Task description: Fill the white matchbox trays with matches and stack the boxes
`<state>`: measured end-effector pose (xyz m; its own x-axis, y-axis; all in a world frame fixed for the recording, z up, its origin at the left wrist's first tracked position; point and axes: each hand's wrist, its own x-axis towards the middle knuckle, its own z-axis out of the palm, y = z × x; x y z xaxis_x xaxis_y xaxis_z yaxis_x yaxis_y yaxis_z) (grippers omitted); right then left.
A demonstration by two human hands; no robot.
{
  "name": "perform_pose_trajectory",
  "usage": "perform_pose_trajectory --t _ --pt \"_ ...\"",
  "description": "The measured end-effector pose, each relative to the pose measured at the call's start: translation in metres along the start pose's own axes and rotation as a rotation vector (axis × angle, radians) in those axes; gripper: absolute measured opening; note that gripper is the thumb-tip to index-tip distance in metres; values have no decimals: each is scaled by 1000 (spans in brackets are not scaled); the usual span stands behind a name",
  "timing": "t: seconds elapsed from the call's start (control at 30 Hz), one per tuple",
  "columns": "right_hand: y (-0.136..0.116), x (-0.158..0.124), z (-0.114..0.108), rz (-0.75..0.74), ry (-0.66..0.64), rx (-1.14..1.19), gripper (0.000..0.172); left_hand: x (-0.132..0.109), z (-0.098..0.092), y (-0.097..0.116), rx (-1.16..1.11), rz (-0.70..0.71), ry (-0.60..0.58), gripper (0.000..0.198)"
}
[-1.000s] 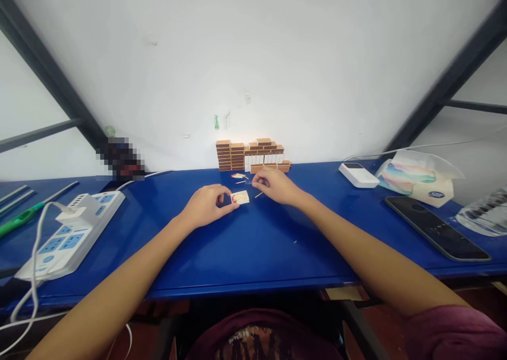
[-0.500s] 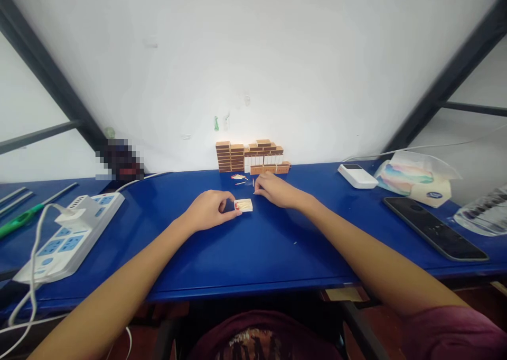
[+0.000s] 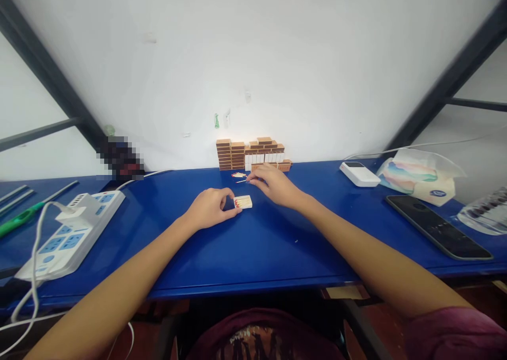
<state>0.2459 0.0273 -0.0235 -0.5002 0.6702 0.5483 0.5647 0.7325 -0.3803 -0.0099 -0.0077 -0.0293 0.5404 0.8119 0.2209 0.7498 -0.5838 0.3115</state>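
My left hand (image 3: 209,209) grips the left end of a small white matchbox tray (image 3: 247,206) between thumb and fingers. Several red-tipped matches (image 3: 242,201) lie inside it, their heads toward my left hand. Farther back, the fingers of my right hand (image 3: 275,184) are pinched at the right end of a single match (image 3: 241,181), low over the blue table (image 3: 261,249). Just behind that match is a small loose pile of matches (image 3: 238,175). My right hand partly covers the front row of matchboxes.
Stacked matchboxes (image 3: 231,155) stand against the wall. At the left are a white power strip (image 3: 81,241) with cables and a green-handled tool (image 3: 21,220). On the right lie a white device (image 3: 360,175), a phone (image 3: 438,227), a tissue pack (image 3: 415,177) and a clear plastic bottle (image 3: 485,212).
My right hand has shifted slightly left, its fingertips coming to the single match by the pile. My left hand keeps its grip on the tray. The view has tilted slightly.
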Motion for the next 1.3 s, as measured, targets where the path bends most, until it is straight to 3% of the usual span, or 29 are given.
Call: perform_pose_trajectory --t 0.1,0.2,0.5,0.73,0.9,1.07,1.3 --pt "-1 1 4 157 51 254 15 0 -1 1 21 -21 2 38" --pt "-4 1 11 278 36 460 25 0 0 1 26 -70 -62 40" --pt "-11 -3 31 362 -54 621 44 -1 -1 4 62 -80 -86 39" --pt "0 -6 24 229 -141 261 27 -1 -2 4 28 -79 -60 40" --pt "22 -3 17 358 0 44 22 0 -1 4 -18 -42 8 42" --pt "37 4 15 558 33 -92 18 -1 1 6 -4 -36 -65 44" --pt "35 10 30 548 -9 -239 35 1 4 4 -5 -35 -64 42"
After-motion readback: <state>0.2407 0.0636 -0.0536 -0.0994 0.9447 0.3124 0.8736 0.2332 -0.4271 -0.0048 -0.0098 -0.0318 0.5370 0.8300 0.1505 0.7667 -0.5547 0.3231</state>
